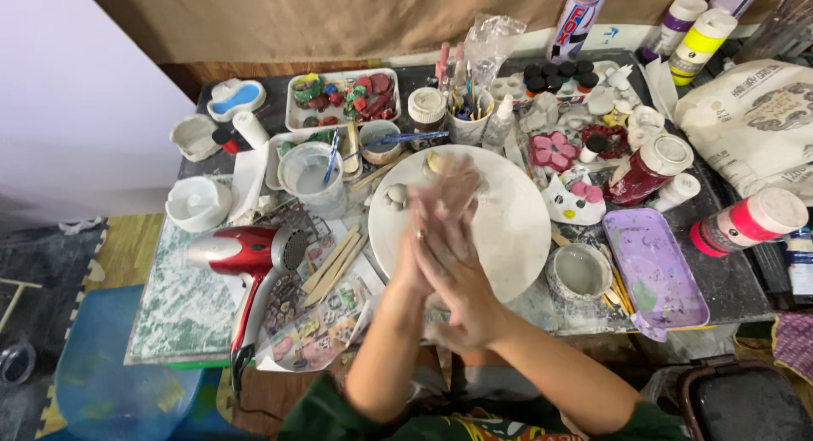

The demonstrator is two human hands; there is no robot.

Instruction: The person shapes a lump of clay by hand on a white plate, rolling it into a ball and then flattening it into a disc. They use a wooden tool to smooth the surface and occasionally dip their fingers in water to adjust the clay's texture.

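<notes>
Both hands, the left hand [423, 238] and the right hand [461, 267], are pressed palm to palm over the round white plate [508, 229]; perhaps something is between them, I cannot tell. Left on the tabletop [728, 280] lies a red hair dryer [241, 255], right a purple tray [656, 272].

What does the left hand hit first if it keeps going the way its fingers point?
Probably the white cup of brushes past the far rim of the round white board. The left hand, pressed against the right hand, points up-table; its height is unclear, so it might pass over.
</notes>
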